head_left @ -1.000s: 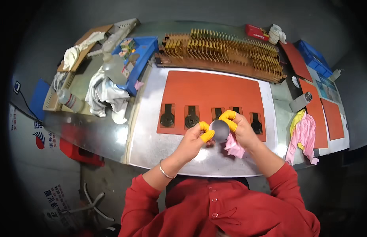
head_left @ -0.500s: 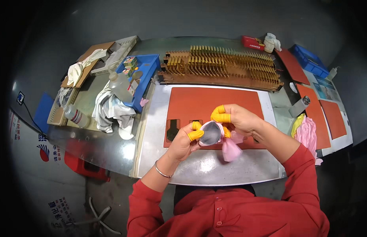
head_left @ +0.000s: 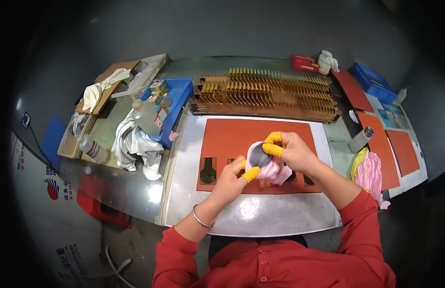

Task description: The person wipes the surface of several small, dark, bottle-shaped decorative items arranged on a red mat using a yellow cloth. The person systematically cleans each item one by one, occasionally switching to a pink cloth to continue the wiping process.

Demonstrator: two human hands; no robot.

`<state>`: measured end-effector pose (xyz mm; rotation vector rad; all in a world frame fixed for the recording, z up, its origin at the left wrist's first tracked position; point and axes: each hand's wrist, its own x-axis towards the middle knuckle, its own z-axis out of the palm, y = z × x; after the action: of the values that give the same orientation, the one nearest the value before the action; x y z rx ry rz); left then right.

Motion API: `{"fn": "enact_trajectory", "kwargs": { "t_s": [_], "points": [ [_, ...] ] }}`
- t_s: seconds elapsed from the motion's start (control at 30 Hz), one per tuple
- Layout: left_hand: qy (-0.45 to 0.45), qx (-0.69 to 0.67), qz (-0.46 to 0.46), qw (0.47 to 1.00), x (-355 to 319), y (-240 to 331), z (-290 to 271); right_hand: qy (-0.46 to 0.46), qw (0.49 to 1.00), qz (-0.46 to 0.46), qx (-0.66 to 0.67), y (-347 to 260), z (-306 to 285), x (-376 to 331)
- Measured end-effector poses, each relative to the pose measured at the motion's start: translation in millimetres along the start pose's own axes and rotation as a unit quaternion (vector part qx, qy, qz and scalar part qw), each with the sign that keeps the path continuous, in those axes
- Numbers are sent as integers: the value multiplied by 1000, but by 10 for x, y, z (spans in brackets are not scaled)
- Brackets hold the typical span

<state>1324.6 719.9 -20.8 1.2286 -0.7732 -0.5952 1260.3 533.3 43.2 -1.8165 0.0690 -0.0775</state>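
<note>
A metal-topped bench is holding a white sheet across its near middle and a rack of amber plates along its far side. On the left, a blue tray, a cream basket and a white cloth are resting. A red box is sitting far right; nearer, a grey bottle is standing and a pink cloth is lying.
</note>
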Motion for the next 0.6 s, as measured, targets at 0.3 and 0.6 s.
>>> {"fn": "enact_trajectory", "kwargs": {
  "t_s": [0.3,0.6],
  "points": [
    [87,-167,-33,981,87,127,179,15,997,18,-75,22,-182,-34],
    [38,-144,-42,988,157,102,121,-75,994,77,35,84,-178,-66]
  ]
}}
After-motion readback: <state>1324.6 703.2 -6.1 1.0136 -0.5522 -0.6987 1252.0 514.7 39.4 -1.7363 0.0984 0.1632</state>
